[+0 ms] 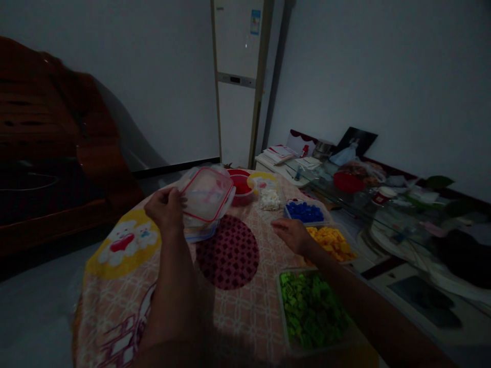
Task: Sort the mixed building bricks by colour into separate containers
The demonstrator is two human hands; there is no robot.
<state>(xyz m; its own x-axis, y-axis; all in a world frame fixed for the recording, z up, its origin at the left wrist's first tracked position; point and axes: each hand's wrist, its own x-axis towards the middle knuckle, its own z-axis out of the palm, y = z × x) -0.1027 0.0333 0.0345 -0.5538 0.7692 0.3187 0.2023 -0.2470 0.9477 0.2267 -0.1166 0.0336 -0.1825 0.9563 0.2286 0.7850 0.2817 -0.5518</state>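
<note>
My left hand (166, 207) pinches the edge of a clear plastic lid (209, 193) with a red seal, tilted above other stacked lids (201, 232). My right hand (293, 235) hovers over the cloth with its fingers drawn together; what is in them, if anything, is hidden. Close beside it stand a container of yellow pieces (332, 243) and one of blue pieces (305, 211). Green pieces (307, 306) fill a larger clear container under my right forearm. Farther back are white pieces (269, 199) in a clear box and a round tub (242, 188) with red contents.
A patterned cloth (238, 317) covers the round table. To the right, a glass-topped cabinet (326, 176) carries papers, a red bowl (348, 181), a paper cup (383, 196) and bags. A wooden bench (57, 128) stands at left, a tall white appliance (238, 112) at the back.
</note>
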